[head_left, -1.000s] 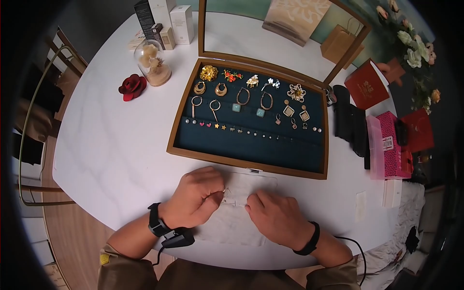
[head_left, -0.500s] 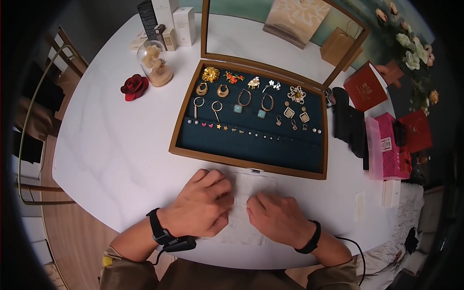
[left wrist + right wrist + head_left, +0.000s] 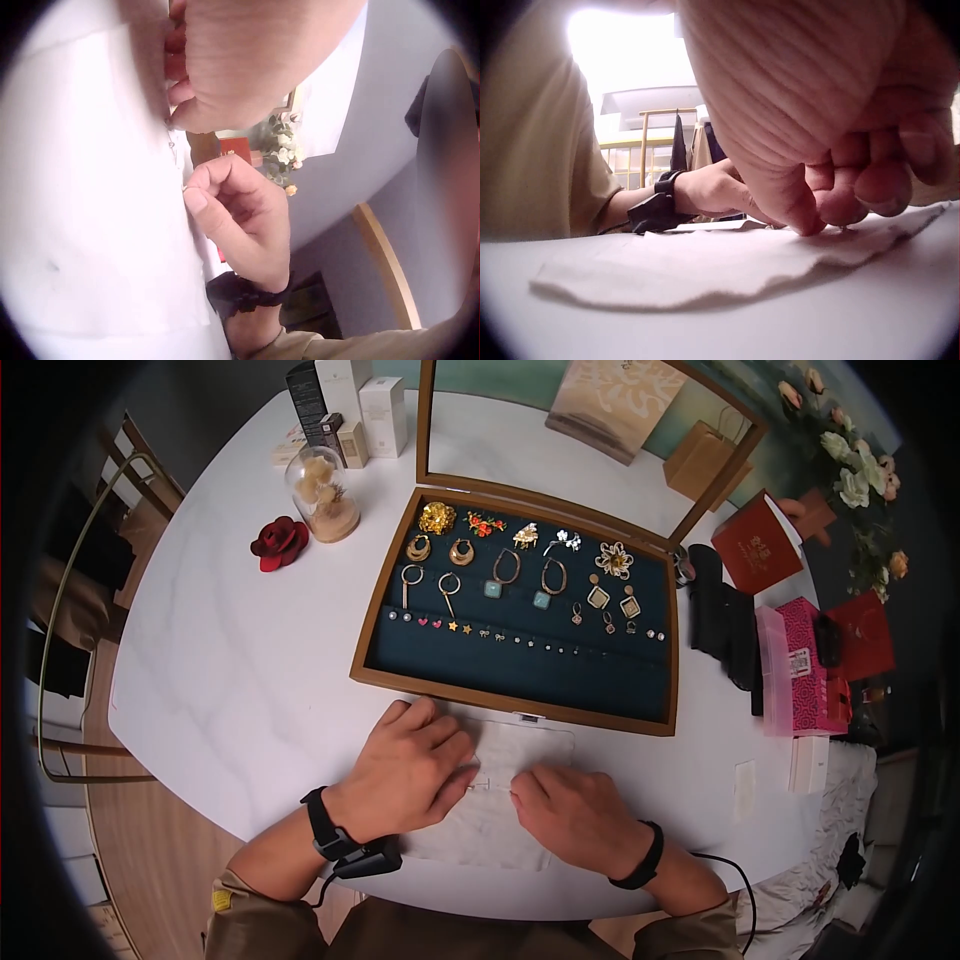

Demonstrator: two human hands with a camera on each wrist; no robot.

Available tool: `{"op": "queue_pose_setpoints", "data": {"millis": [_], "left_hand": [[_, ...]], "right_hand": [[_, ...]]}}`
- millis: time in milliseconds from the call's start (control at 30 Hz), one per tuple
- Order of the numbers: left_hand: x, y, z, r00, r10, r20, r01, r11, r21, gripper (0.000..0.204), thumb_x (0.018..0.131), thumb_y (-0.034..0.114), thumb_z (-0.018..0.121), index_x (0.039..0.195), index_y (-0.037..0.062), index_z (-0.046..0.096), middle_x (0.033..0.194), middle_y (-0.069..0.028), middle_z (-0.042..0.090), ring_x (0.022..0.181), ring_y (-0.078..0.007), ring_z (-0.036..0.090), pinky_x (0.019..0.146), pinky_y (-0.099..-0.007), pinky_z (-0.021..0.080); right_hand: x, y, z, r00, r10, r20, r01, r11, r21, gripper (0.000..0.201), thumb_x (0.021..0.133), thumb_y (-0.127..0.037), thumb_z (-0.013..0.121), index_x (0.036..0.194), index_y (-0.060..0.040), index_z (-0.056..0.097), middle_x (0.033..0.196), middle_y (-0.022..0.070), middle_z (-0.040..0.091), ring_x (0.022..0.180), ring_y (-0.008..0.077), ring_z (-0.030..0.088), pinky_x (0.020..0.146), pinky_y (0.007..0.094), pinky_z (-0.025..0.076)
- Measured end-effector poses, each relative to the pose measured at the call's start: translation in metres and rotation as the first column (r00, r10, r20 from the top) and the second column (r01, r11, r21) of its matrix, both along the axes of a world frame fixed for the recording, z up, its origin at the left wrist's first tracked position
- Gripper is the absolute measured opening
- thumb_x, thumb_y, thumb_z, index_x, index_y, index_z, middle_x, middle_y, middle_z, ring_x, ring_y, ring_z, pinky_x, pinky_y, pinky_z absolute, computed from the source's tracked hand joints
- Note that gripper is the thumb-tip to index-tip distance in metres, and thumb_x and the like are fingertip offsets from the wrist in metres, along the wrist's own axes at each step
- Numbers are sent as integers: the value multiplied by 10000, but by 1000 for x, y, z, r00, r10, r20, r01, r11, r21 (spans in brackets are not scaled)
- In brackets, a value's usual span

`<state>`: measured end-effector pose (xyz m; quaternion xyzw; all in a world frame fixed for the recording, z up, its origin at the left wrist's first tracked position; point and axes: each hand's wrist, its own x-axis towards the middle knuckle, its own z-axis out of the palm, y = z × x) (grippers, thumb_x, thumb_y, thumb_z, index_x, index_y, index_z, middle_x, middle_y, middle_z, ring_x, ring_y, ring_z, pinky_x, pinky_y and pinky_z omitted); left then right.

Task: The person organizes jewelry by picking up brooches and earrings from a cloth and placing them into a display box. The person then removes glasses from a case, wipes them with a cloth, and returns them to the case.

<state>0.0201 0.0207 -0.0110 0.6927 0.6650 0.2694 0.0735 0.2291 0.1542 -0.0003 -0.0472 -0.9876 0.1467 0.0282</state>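
In the head view a pale cloth [image 3: 475,845] lies before the display case, with a small thin metal piece [image 3: 487,786] over it, between the two hands. From the left, the left hand [image 3: 405,770] pinches one end between thumb and fingers. On the other side the right hand [image 3: 578,818] has its fingers curled down at the cloth. The left wrist view shows the right hand [image 3: 244,217] with thumb and forefinger together on something tiny, and metal glinting under the left hand [image 3: 247,64]. Its exact shape is too small to tell.
Beyond the hands stands the open wooden case [image 3: 515,705] with rows of earrings and brooches. A red flower [image 3: 279,543], a glass dome [image 3: 325,495] and several boxes stand at the back left. Dark cases, a pink box [image 3: 800,660] and a red box [image 3: 757,545] stand right.
The left hand first moved in over the cloth, covering the metal piece, then drew back slightly, so the piece shows between the hands again. The right hand has stayed nearly in place.
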Motion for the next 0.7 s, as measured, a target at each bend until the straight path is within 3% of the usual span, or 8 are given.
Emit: {"op": "queue_pose_setpoints", "data": {"millis": [167, 467, 533, 567, 633, 700], "left_hand": [[1, 0, 0, 999, -14, -32, 13, 1000, -28, 140, 784, 143, 756, 866, 73, 668, 892, -77, 630, 907, -289, 546, 820, -405, 448], [-3, -1, 9, 998, -56, -29, 54, 997, -58, 203, 732, 109, 753, 914, 63, 675, 913, -80, 633, 912, -288, 541, 809, -399, 446], [-4, -1, 9, 998, -65, -23, 63, 996, -60, 212, 724, 98, 749, 917, 62, 671, 916, -83, 632, 912, -289, 540, 812, -401, 449], [-5, -1, 9, 997, -73, -17, 72, 995, -62, 221, 715, 87, 746, 920, 61, 668, 919, -86, 631, 911, -291, 539, 816, -404, 451], [-8, -1, 12, 997, -82, 16, 83, 993, -81, 224, 709, 72, 735, 922, 62, 666, 923, -91, 631, 923, -296, 544, 827, -405, 456], [-12, -2, 13, 995, -89, 50, 94, 990, -103, 228, 704, 57, 725, 923, 62, 663, 927, -95, 632, 935, -301, 549, 838, -406, 460]], "right_hand": [[1, -2, -1, 1000, 6, 26, -6, 999, 35, 76, 868, -68, 604, 875, -63, 529, 772, 48, 562, 685, 207, 662, 508, 364, 537], [1, 3, -6, 999, -33, -35, 30, 996, -86, 69, 866, -39, 607, 887, -59, 545, 738, 59, 568, 652, 237, 665, 507, 369, 542], [4, 5, -17, 993, -78, -86, 62, 983, -170, 160, 877, -93, 717, 975, -97, 590, 788, 42, 642, 631, 236, 660, 515, 374, 515], [5, 7, -16, 993, -77, -85, 62, 983, -172, 160, 877, -93, 717, 975, -97, 590, 788, 42, 642, 631, 236, 660, 515, 374, 515], [7, 14, -13, 988, -115, -106, 66, 921, -383, 207, 882, -66, 708, 1056, -89, 598, 799, 48, 657, 630, 222, 662, 535, 350, 507], [13, 23, -10, 991, -120, -61, 76, 875, -478, 221, 884, -46, 699, 1080, -85, 605, 790, 45, 650, 621, 202, 651, 540, 332, 502]]}}
